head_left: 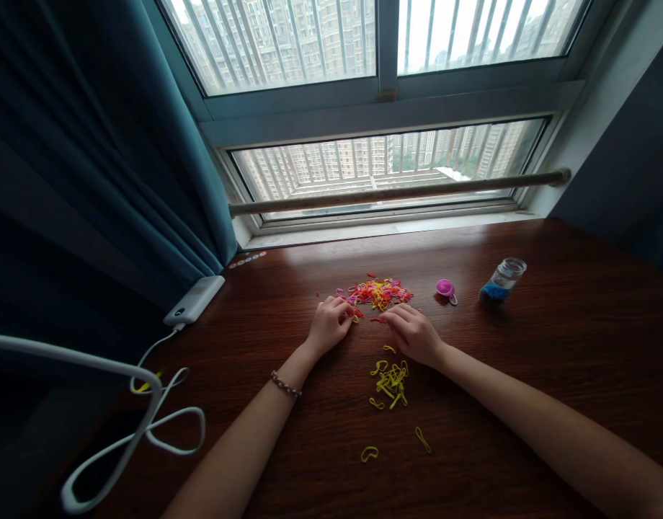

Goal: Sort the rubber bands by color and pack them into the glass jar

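Observation:
A pile of small rubber bands (380, 292), mostly red, pink, orange and yellow, lies on the dark wooden table. At its near left edge is my left hand (330, 321), fingers curled in and thumb close to them; whatever lies between them is hidden. My right hand (415, 335) reaches to the near right edge, its fingertips together at a red rubber band (375, 319). Between my forearms sits a separate heap of yellow rubber bands (392, 382). Two yellow bands lie apart nearer to me, a curved one (369, 454) and a long one (423, 440).
A pink lid (445, 288) and a clear jar (501, 281) with something blue inside stand on the right. On the left are a white power bank (194, 299) and a looped white cable (174, 414). A blue curtain (163, 144) hangs beside the barred window.

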Demonstrator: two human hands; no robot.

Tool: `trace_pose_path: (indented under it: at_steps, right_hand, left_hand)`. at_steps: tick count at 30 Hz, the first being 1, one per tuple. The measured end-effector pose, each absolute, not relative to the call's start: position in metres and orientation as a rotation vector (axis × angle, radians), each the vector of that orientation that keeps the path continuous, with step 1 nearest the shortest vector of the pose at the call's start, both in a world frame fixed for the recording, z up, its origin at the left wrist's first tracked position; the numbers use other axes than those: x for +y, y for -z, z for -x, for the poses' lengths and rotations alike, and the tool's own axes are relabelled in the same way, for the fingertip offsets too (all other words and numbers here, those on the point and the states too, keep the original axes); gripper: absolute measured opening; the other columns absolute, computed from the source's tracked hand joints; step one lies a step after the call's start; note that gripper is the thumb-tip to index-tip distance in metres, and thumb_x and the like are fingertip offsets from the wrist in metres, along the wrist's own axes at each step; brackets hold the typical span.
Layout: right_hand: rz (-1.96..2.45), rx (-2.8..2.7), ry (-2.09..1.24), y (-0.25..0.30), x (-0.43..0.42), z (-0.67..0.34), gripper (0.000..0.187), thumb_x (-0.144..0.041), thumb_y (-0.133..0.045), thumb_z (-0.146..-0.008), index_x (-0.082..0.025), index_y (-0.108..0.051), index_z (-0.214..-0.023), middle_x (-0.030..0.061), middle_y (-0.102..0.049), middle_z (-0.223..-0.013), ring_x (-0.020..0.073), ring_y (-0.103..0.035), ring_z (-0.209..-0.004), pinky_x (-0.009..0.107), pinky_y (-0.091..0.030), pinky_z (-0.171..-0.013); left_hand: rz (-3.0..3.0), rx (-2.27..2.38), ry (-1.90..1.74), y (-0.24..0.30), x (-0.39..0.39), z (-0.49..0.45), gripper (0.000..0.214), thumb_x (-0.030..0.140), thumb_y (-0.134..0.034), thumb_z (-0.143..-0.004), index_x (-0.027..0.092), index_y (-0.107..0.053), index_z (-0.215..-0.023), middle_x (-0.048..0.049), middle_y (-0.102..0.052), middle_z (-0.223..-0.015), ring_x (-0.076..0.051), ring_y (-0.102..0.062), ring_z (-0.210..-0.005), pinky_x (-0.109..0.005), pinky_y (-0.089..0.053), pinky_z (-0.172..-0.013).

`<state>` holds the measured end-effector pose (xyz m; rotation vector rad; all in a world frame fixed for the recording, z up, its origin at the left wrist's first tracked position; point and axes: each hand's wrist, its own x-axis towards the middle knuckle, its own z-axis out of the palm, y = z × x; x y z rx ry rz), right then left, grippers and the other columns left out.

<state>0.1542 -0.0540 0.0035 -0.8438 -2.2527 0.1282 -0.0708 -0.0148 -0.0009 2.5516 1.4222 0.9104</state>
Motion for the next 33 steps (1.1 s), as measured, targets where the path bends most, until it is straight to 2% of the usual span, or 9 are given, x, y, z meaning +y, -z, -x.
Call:
trace_pose_path:
  at_steps: [5, 10, 16, 22, 28, 31, 33]
  right_hand:
    - [1.015, -2.189, -0.159, 0.009, -0.04, -0.152, 0.028, -0.018, -0.043, -0.085, -0.023, -0.058, -0.109, 0.0089, -0.059, -0.112, 0.024, -0.045, -0.109, 0.046, -0.04, -0.093]
    - [1.099, -2.152, -0.194, 0.019, -0.033, -0.152, 0.029, -0.017, -0.043, -0.085, -0.022, -0.059, -0.109, 0.0081, -0.059, -0.113, 0.024, -0.045, -0.111, 0.046, -0.038, -0.095]
    - [1.079, -1.823, -0.402, 0.016, -0.025, -0.161, 0.024, -0.018, -0.044, -0.084, -0.019, -0.064, -0.097, 0.0073, -0.065, -0.1, 0.0204, -0.057, -0.098, 0.039, -0.043, -0.09]
    - [1.185, -1.544, -0.623, 0.013, -0.026, -0.166, 0.016, -0.028, -0.055, -0.077, -0.017, -0.065, -0.084, 0.006, -0.068, -0.084, 0.0201, -0.062, -0.078, 0.034, -0.049, -0.073]
    - [1.183, -1.448, -0.723, 0.011, -0.027, -0.165, 0.019, -0.034, -0.059, -0.073, -0.016, -0.062, -0.078, 0.0056, -0.065, -0.077, 0.0196, -0.06, -0.073, 0.033, -0.048, -0.07]
    - [1.176, -1.374, -0.81, 0.006, -0.028, -0.164, 0.019, -0.034, -0.062, -0.07, -0.016, -0.059, -0.076, 0.0046, -0.062, -0.074, 0.018, -0.059, -0.07, 0.03, -0.047, -0.066]
    - [1.114, -1.333, -0.962, 0.001, -0.03, -0.164, 0.019, -0.032, -0.063, -0.068, -0.017, -0.056, -0.076, 0.0019, -0.06, -0.072, 0.0155, -0.058, -0.066, 0.028, -0.047, -0.063]
  left_hand:
    - [-2.433, 1.432, -1.057, 0.003, -0.013, 0.073, 0.005, 0.018, -0.055, -0.074, 0.02, -0.06, -0.072, -0.0038, -0.061, -0.074, -0.019, -0.055, -0.076, -0.032, -0.041, -0.073]
    - [-2.301, 1.34, -1.199, 0.0, -0.02, 0.066, 0.007, 0.021, -0.052, -0.078, 0.019, -0.059, -0.078, -0.0048, -0.06, -0.074, -0.018, -0.056, -0.072, -0.03, -0.044, -0.07]
    - [-2.523, 0.922, -0.981, -0.01, -0.051, 0.036, 0.01, 0.019, -0.049, -0.079, 0.018, -0.058, -0.076, -0.0048, -0.06, -0.069, -0.016, -0.054, -0.069, -0.03, -0.043, -0.067]
    - [-2.827, 0.553, -0.701, -0.011, -0.069, 0.021, 0.014, 0.021, -0.049, -0.078, 0.019, -0.061, -0.073, -0.0038, -0.059, -0.062, -0.015, -0.052, -0.063, -0.029, -0.04, -0.06]
    - [-2.711, 0.743, -0.877, -0.012, -0.059, 0.03, 0.018, 0.024, -0.048, -0.081, 0.018, -0.062, -0.071, -0.0046, -0.059, -0.063, -0.015, -0.052, -0.063, -0.029, -0.041, -0.063]
    - [-2.462, 1.081, -1.134, -0.011, -0.04, 0.048, 0.018, 0.025, -0.048, -0.081, 0.017, -0.061, -0.072, -0.0048, -0.061, -0.068, -0.014, -0.053, -0.065, -0.027, -0.042, -0.065]
    - [-2.189, 1.393, -1.3, -0.008, -0.021, 0.068, 0.018, 0.028, -0.049, -0.08, 0.017, -0.061, -0.075, -0.0029, -0.061, -0.068, -0.012, -0.051, -0.06, -0.024, -0.041, -0.059]
